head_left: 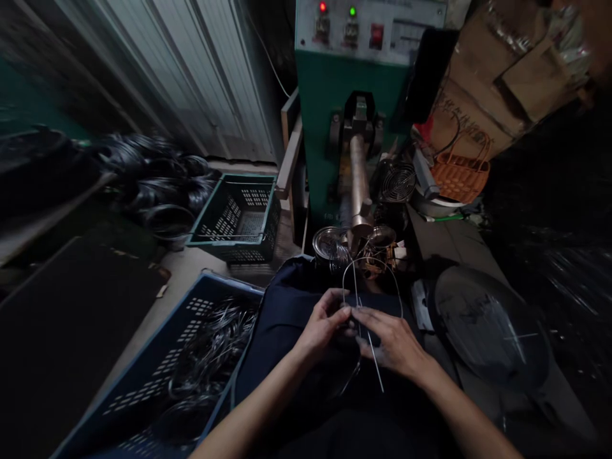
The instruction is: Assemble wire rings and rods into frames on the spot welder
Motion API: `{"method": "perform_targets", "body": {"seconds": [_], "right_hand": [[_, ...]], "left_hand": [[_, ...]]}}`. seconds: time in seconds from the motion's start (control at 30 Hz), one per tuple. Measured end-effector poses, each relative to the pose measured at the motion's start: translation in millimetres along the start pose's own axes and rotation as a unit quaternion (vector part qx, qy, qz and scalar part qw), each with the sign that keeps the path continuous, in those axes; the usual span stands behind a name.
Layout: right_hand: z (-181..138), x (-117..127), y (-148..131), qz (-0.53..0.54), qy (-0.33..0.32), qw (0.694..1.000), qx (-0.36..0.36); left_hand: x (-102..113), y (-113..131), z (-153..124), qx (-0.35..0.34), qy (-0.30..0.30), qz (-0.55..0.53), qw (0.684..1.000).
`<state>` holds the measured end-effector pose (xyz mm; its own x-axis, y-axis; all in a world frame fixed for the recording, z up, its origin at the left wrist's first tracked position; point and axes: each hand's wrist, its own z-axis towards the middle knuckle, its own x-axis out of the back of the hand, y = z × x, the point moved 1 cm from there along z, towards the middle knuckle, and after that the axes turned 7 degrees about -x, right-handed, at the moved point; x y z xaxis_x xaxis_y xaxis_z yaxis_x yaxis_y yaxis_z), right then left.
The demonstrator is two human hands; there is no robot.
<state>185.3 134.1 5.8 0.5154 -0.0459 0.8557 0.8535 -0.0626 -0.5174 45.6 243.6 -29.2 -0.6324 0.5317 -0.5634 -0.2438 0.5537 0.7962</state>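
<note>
Fingertips of left hand (pixel 327 322) and right hand (pixel 396 338) pinch the bent wire (pixel 373 259) above the lap (pixel 284 319); I see little room ahead before the metal arm (pixel 358 178), more sideways toward the blue crate's rim (pixel 232 280) and dark disc (pixel 488 319).

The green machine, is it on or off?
On, apparently: the green machine has a red light and a green light glowing on its panel.

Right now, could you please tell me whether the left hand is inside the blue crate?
No, the left hand is at the thin wire, close to the right hand and outside the blue crate.
</note>
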Motion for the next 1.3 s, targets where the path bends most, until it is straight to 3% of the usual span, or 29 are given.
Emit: {"method": "perform_targets", "body": {"seconds": [0.5,1.0,1.1,1.3], "right_hand": [[4.9,20.5,-7.5,-0.008,0.010,0.999,0.049],[15.9,25.4,2.2,0.002,-0.012,1.000,0.029],[20.8,22.9,10.9,-0.014,0.022,0.999,0.043],[63.5,38.8,35.6,-0.138,0.124,0.981,0.048]], "left_hand": [[-11.1,13.1,-1.2,-0.019,0.011,-0.035,0.999],[-9.6,14.1,13.4,-0.014,0.014,-0.030,0.999],[-4.3,19.3,27.8,-0.017,0.011,-0.010,1.000],[6.6,45.9,88.2,-0.077,0.055,-0.002,0.996]]}}
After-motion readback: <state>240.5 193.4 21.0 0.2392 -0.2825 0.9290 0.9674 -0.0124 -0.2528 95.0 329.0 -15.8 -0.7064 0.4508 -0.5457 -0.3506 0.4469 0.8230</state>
